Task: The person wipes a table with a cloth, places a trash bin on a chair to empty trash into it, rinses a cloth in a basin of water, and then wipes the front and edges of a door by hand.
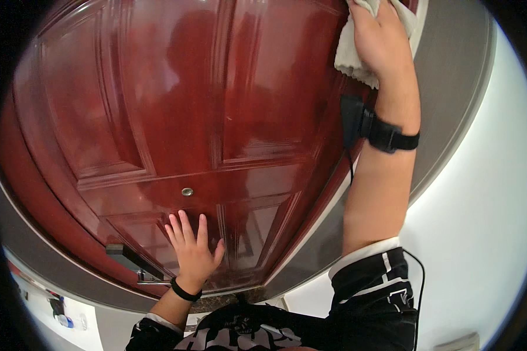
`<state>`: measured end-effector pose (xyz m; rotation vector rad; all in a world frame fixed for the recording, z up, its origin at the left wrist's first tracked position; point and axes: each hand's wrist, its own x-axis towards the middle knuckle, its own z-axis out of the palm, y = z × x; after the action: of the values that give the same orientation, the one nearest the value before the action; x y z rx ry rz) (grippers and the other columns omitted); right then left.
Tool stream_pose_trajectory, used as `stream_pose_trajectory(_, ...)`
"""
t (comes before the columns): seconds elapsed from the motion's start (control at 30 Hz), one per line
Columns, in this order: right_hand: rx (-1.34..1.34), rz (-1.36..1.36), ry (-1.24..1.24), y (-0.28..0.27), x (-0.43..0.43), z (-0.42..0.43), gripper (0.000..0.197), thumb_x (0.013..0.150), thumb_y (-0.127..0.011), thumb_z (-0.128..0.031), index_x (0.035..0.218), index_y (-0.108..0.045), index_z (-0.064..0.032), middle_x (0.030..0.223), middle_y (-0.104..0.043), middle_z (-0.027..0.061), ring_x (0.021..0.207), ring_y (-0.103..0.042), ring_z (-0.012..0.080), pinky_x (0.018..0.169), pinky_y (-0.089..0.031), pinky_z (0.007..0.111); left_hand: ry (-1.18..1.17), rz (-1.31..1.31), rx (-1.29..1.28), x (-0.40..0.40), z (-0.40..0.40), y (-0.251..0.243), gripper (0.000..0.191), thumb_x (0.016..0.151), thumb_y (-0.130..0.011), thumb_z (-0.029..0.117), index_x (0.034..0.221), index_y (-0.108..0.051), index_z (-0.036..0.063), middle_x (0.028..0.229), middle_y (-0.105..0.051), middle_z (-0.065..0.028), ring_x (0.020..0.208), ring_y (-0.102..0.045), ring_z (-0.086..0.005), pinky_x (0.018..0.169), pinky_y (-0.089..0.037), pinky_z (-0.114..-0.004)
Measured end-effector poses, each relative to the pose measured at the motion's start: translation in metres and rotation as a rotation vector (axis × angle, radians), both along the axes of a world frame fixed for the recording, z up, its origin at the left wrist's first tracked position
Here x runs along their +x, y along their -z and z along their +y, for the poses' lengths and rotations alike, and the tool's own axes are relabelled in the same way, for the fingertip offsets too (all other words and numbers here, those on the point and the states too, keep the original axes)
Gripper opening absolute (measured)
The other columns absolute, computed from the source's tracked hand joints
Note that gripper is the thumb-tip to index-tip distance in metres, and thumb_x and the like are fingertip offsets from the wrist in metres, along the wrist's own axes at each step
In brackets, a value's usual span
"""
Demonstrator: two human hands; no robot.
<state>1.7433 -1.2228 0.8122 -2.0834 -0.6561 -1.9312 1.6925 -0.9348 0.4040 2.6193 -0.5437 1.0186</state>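
A glossy red-brown panelled door (189, 109) fills most of the head view. My right hand (383, 37) is raised at the top right, gripping a whitish cloth (351, 55) against the door's edge beside the frame. The tips of that hand's fingers are cut off by the top of the picture. Lower down, my left hand (195, 250) is spread with its fingers apart, holding nothing. It lies over the door just below the round peephole (187, 191); whether the palm touches the surface I cannot tell. Left of this wrist is the door's lock with a metal lever handle (153, 283).
A grey door casing (448, 87) borders the door, with a white wall (470, 210) to the right. A black wrist strap with a device (384, 134) and a cable is on my right forearm. Small objects (61, 313) stand on a white surface at the lower left.
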Motion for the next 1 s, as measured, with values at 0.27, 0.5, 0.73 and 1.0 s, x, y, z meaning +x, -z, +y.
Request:
stream_pose_trajectory(0.27,-0.117,-0.042,-0.056,0.102,0.024,0.134,0.051,0.084,-0.062,-0.019,0.134,-0.062,-0.0068,0.142,-0.057,0.0134,0.123,-0.056,0.0363,0.109,-0.037,0.058,-0.046,0.065,-0.022,-0.002,-0.014,0.000,0.086,0.079,-0.077,0.041,0.149,-0.046,0.0020,0.157,-0.013,-0.0455,0.142,-0.012,-0.0686,0.114,-0.016,-0.075)
stream_pose_trajectory(0.5,0.037,-0.275,0.140,0.078,0.033,0.043,0.054,0.085,-0.059,-0.013,0.135,-0.056,0.0054,0.135,-0.059,0.0235,0.123,-0.055,0.0396,0.108,-0.042,0.048,-0.042,0.063,0.022,-0.003,-0.015,-0.002,0.096,0.080,-0.079,0.038,0.155,-0.033,0.0023,0.158,-0.006,-0.0452,0.144,-0.006,-0.0681,0.114,-0.015,-0.075)
stream_pose_trajectory(0.73,0.290,-0.198,0.056,0.062,0.038,0.119,0.056,0.084,-0.060,-0.016,0.135,-0.055,0.0057,0.147,-0.049,0.0253,0.132,-0.045,0.0425,0.113,-0.032,0.058,-0.023,0.065,-0.017,0.000,-0.022,0.001,0.089,0.079,-0.077,0.043,0.151,-0.044,0.0042,0.157,-0.012,-0.0454,0.142,-0.010,-0.0689,0.113,-0.015,-0.076)
stream_pose_trajectory(1.0,-0.238,0.066,-0.139,0.167,0.005,0.177,0.049,0.081,-0.066,-0.015,0.130,-0.066,-0.0113,0.141,-0.059,0.0047,0.112,-0.061,0.0226,0.100,-0.043,0.053,-0.054,0.019,-0.028,0.003,-0.018,0.001,0.085,0.079,-0.075,0.035,0.153,-0.043,0.0100,0.157,-0.018,-0.0427,0.143,-0.015,-0.0665,0.115,-0.016,-0.073)
